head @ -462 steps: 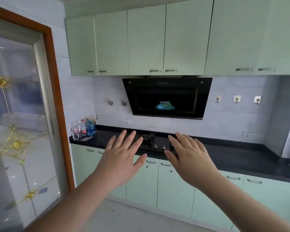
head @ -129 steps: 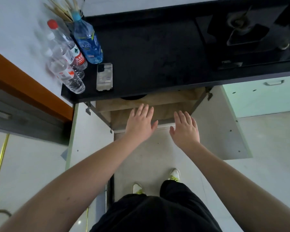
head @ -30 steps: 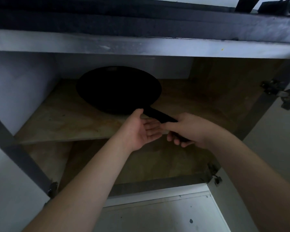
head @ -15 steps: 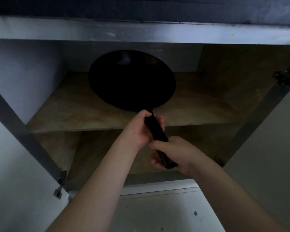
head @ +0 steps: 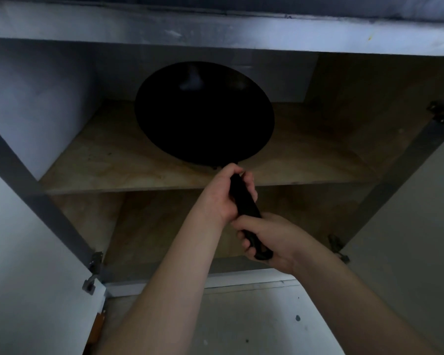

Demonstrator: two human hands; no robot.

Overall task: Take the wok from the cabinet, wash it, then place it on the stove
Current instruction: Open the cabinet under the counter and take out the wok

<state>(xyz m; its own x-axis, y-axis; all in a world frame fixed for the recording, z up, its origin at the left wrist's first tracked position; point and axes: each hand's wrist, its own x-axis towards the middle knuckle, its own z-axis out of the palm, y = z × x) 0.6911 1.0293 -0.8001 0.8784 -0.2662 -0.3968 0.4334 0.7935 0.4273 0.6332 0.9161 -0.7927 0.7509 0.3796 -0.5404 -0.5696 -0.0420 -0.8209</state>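
A black wok [head: 204,114] with a long black handle is inside the open lower cabinet, over its wooden upper shelf [head: 113,162], with the bowl tilted toward me. My left hand [head: 222,193] grips the handle close to the bowl. My right hand [head: 269,239] grips the handle's free end, nearer to me. Whether the bowl still touches the shelf is unclear in the dim light. The stove is out of view.
Both cabinet doors stand open, the left door [head: 23,252] and the right door [head: 408,239], with hinges on their inner edges. The countertop's underside [head: 215,29] runs just above the wok. A lower shelf [head: 164,231] lies beneath, and pale floor [head: 241,324] below.
A second ago only my right hand held the handle and the wok lay flat on the shelf. Both hands now grip the handle, and the wok has tilted up and come toward me.
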